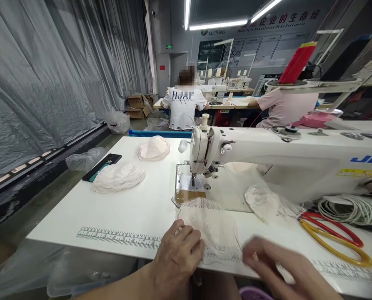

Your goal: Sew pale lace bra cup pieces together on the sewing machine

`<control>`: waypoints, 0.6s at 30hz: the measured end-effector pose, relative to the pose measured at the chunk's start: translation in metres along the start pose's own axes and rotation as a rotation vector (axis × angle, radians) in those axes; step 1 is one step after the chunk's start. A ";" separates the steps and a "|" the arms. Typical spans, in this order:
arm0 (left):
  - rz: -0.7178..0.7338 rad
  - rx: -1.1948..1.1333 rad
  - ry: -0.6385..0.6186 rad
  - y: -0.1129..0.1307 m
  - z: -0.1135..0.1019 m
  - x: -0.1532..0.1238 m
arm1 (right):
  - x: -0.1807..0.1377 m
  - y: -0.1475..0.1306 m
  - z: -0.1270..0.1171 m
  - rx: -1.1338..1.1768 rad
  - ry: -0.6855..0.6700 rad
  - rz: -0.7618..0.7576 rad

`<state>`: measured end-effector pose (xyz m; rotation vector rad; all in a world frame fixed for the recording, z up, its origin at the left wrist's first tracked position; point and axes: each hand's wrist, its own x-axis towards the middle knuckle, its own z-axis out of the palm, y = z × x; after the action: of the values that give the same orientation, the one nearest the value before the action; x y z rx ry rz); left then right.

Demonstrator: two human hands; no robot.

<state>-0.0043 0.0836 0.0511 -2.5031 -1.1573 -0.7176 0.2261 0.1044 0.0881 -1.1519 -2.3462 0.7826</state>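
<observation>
A sheer, pale lace-edged fabric piece [215,225] lies on the table just in front of the white sewing machine [204,146]. My left hand [179,250] is closed at its left edge, fingers curled down onto the cloth. Motion blurs my right hand [276,264], which is by the piece's lower right corner; its fingertips are smeared, so any hold is unclear. Loose threads trail from the fabric. The presser foot [193,180] stands behind the piece, above the metal needle plate. More lace fabric [263,204] lies to the right, under the machine arm.
Lace pieces are stacked [118,177] on the left beside a dark phone-like object [111,160], with a rounded pale piece [153,148] behind. Yellow-and-red-handled scissors [335,241] and a coiled cord [354,210] lie right. A printed ruler [117,237] runs along the front edge. Two people sit beyond.
</observation>
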 end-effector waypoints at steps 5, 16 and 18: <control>-0.013 -0.012 -0.011 0.001 0.001 -0.001 | 0.076 0.017 0.019 -0.304 0.237 -0.268; -0.066 -0.003 0.079 -0.003 0.012 -0.011 | 0.110 0.018 0.025 -0.132 0.151 -0.172; -0.076 -0.004 0.049 -0.003 0.015 -0.014 | 0.110 0.016 0.022 -0.118 0.065 -0.120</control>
<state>-0.0100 0.0833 0.0310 -2.4422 -1.2403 -0.7965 0.1597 0.1951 0.0739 -1.0545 -2.4087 0.5640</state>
